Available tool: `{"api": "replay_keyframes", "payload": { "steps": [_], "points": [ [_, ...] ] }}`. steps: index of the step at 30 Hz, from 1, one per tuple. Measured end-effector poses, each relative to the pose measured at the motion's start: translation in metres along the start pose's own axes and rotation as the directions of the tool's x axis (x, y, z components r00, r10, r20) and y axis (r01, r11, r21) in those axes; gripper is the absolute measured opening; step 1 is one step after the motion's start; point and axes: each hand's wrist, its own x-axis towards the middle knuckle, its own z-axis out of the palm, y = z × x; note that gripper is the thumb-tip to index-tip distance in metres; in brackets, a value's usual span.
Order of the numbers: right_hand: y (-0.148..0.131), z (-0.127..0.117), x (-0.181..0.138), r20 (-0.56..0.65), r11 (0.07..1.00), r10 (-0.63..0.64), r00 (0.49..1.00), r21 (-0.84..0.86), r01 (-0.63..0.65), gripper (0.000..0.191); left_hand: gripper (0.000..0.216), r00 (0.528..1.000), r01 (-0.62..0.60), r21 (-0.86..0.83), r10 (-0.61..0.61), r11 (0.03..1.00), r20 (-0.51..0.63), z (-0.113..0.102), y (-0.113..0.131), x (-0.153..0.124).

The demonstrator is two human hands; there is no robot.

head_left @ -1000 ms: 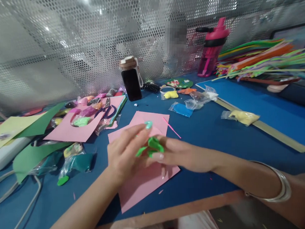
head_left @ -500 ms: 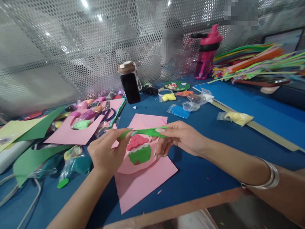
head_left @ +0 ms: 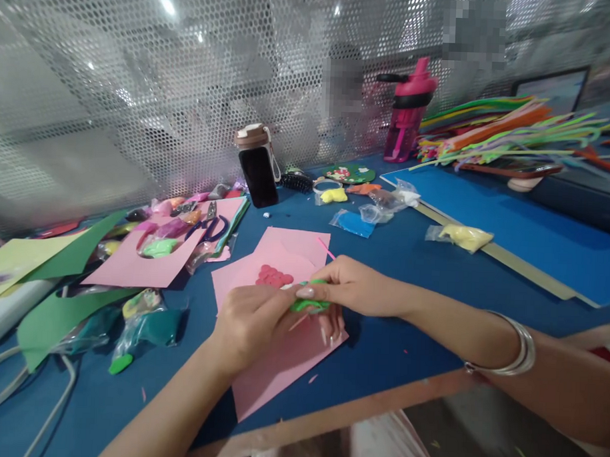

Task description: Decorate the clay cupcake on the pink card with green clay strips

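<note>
My left hand [head_left: 249, 323] and my right hand [head_left: 345, 286] meet over a pink paper sheet [head_left: 275, 371] on the blue table. Both pinch a small piece of bright green clay [head_left: 307, 303] between their fingertips. Just behind the hands, a cluster of red-pink clay balls [head_left: 274, 277] shows on a pink paper disc; the rest of that disc is hidden by my left hand. A silver bangle [head_left: 513, 349] sits on my right wrist.
A brown-lidded dark bottle [head_left: 257, 165] and a pink bottle [head_left: 406, 112] stand by the perforated metal screen. Clay bags [head_left: 459, 235], scissors [head_left: 209, 226], pink and green paper [head_left: 133, 266] lie left. Coloured foam strips [head_left: 508, 132] lie on the right. The table's wooden edge [head_left: 358, 417] runs near me.
The hands had stretched the green clay into a long strip held above the disc. They have come together and lowered, and the green clay is bunched small between the fingertips.
</note>
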Motion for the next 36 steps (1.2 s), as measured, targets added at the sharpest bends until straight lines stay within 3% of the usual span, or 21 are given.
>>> {"api": "replay_keyframes", "payload": {
  "steps": [3, 5, 7, 8, 10, 13, 16, 20, 23, 25, 27, 29, 30, 32, 34, 35, 36],
  "points": [
    [0.001, -0.007, 0.001, -0.099, 0.994, -0.085, 0.991, 0.06, 0.091, 0.043, 0.013, 0.98, 0.188, -0.013, -0.188, 0.982, -0.073, -0.008, -0.01, -0.001],
    [0.003, -0.011, 0.002, -0.186, 0.976, -0.128, 0.974, 0.15, 0.157, 0.041, 0.012, 0.918, 0.37, -0.059, -0.375, 0.927, -0.13, -0.013, -0.016, -0.004],
    [0.004, -0.012, 0.004, -0.255, 0.951, -0.129, 0.958, 0.241, 0.192, 0.041, 0.015, 0.857, 0.462, -0.099, -0.472, 0.881, -0.205, -0.016, -0.019, -0.007],
    [0.005, -0.011, 0.004, -0.259, 0.94, -0.12, 0.958, 0.28, 0.194, 0.044, 0.018, 0.856, 0.453, -0.1, -0.464, 0.886, -0.228, -0.016, -0.02, -0.008],
    [0.006, -0.007, 0.005, -0.175, 0.929, -0.137, 0.975, 0.318, 0.187, 0.048, 0.028, 0.902, 0.371, -0.055, -0.374, 0.927, -0.216, -0.012, -0.018, -0.009],
    [0.007, 0.005, 0.002, 0.03, 0.96, -0.189, 0.981, 0.214, 0.179, 0.043, 0.039, 0.973, 0.215, -0.006, -0.215, 0.977, -0.083, -0.003, -0.011, -0.007],
    [0.006, 0.011, -0.001, 0.046, 0.988, -0.146, 0.988, 0.051, 0.143, 0.037, 0.034, 0.998, 0.05, -0.053, -0.048, 0.997, 0.035, 0.002, -0.006, -0.006],
    [0.003, 0.006, -0.003, 0.037, 0.991, -0.117, 0.992, -0.053, 0.119, 0.034, 0.02, 0.998, -0.042, -0.055, 0.045, 0.998, 0.05, -0.001, -0.005, -0.007],
    [0.002, 0.002, -0.004, -0.023, 0.971, -0.1, 0.995, -0.219, 0.093, 0.033, 0.016, 0.998, 0.029, -0.162, -0.02, 0.986, 0.058, -0.005, -0.006, -0.004],
    [0.002, 0.002, -0.005, -0.042, 0.964, -0.092, 0.995, -0.255, 0.078, 0.032, 0.014, 0.985, 0.14, -0.297, -0.102, 0.945, 0.139, -0.008, -0.006, -0.001],
    [0.001, 0.004, -0.005, -0.039, 0.969, -0.098, 0.994, -0.231, 0.086, 0.03, 0.013, 0.948, 0.285, -0.433, -0.183, 0.855, 0.262, -0.01, -0.008, 0.003],
    [0.001, 0.005, -0.004, -0.036, 0.981, -0.098, 0.995, -0.174, 0.09, 0.028, 0.011, 0.904, 0.42, -0.498, -0.303, 0.759, 0.301, -0.013, -0.01, 0.004],
    [0.001, 0.005, -0.003, -0.048, 0.986, -0.101, 0.994, -0.137, 0.094, 0.027, 0.01, 0.883, 0.469, -0.503, -0.39, 0.726, 0.26, -0.014, -0.011, 0.004],
    [0.003, 0.003, -0.002, -0.124, 0.99, -0.136, 0.983, -0.042, 0.132, 0.028, 0.01, 0.814, 0.528, -0.492, -0.577, 0.692, 0.062, -0.015, -0.013, 0.002],
    [0.006, 0.001, 0.001, -0.196, 0.976, -0.192, 0.962, 0.063, 0.207, 0.031, 0.013, 0.733, 0.546, -0.46, -0.665, 0.7, -0.143, -0.016, -0.014, 0.0],
    [0.007, 0.001, 0.001, -0.204, 0.964, -0.215, 0.955, 0.113, 0.241, 0.034, 0.016, 0.731, 0.536, -0.431, -0.654, 0.726, -0.192, -0.015, -0.013, 0.0],
    [0.009, 0.001, 0.002, -0.185, 0.952, -0.23, 0.955, 0.158, 0.26, 0.038, 0.02, 0.766, 0.512, -0.387, -0.612, 0.767, -0.199, -0.014, -0.012, -0.001]
  ]
}}
